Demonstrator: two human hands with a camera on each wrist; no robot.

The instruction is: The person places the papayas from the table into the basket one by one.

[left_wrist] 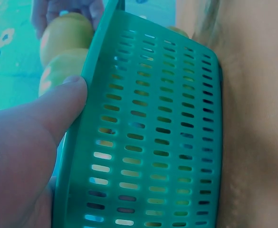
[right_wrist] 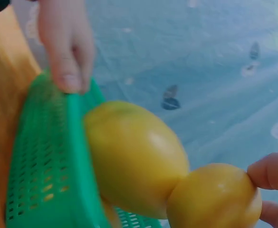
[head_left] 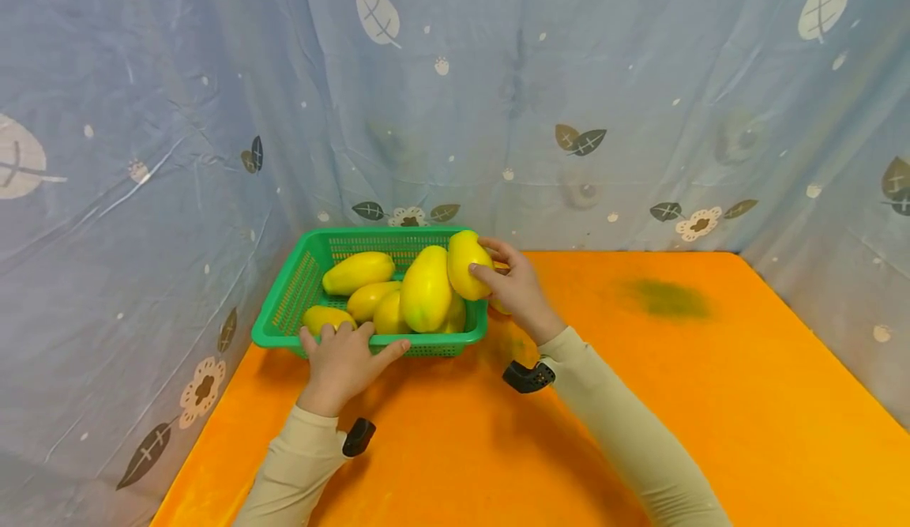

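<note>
A green plastic basket [head_left: 266, 318] holds several elongated yellow papaya-like fruits, among them one at the back left [head_left: 359, 272]. My left hand [head_left: 344, 365] grips the near rim, its thumb [left_wrist: 65, 97] along the outer side and the fingers over the inside. With thumb and fingertips, my right hand [head_left: 522, 290] holds a yellow papaya-like fruit [head_left: 467, 265] above the basket's right end. That fruit presses against a larger one [right_wrist: 134, 159], which rises above the near rim. Part of another yellow fruit [head_left: 500, 306] shows outside the basket, mostly hidden behind the right hand.
The basket stands at the back left of an orange-covered table [head_left: 626, 400]. Blue leaf-patterned curtains [head_left: 455, 116] hang close behind it and along both sides. A dark greenish patch [head_left: 668, 298] marks the tabletop at the right. Black bands [head_left: 528, 377] sit on both wrists.
</note>
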